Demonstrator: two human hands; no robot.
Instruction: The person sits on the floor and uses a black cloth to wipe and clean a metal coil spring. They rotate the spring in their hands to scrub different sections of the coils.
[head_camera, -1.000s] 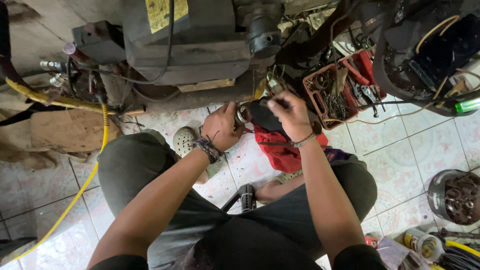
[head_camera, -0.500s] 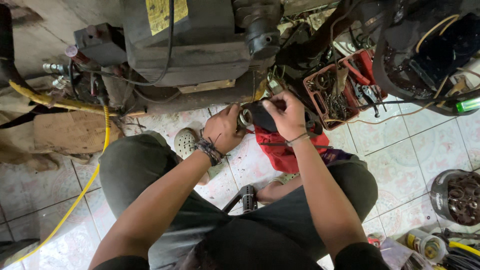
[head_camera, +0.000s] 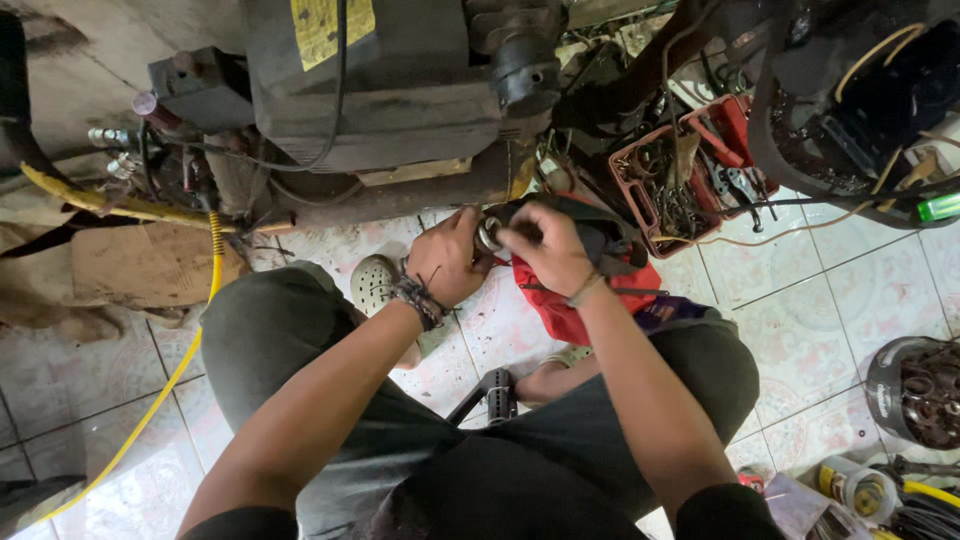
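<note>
Both hands meet in front of me over a red cloth (head_camera: 560, 300) on the tiled floor. My left hand (head_camera: 448, 256), with a braided wristband, grips a small round metal ring-shaped part (head_camera: 489, 234). My right hand (head_camera: 542, 246) closes its fingers on the same part from the right, over a dark cloth or glove (head_camera: 600, 240). How the part is built is hidden by the fingers.
A large grey machine (head_camera: 390, 90) stands just beyond the hands. A yellow hose (head_camera: 160, 390) runs down the left. A red tray of tools (head_camera: 680, 170) lies at the right, a round metal housing (head_camera: 915, 390) at the far right. A black tool handle (head_camera: 495, 392) rests between my legs.
Both hands stay on the small metal part, shifting slightly; the right fingers have turned a little over it.
</note>
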